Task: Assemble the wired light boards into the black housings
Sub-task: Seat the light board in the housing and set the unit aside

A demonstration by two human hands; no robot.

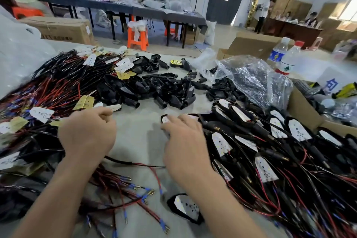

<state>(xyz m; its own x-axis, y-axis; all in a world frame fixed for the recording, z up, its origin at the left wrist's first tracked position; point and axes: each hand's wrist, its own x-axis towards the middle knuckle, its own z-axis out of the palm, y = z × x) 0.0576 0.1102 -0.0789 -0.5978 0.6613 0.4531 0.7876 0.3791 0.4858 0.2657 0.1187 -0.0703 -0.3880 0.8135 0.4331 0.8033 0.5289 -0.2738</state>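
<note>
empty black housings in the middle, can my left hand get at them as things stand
Probably yes: the left hand hovers just short of the housings, with little but bare table between.

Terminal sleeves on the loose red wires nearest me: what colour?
Blue plastic sleeves, clearest in head view.

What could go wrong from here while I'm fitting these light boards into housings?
The loose red and black wires run between your forearms; your right hand could snag them.
The assembled housing lies beside your right forearm and might get swept aside.
Wires in the finished pile are tangled, so lifting one may drag others.
</note>
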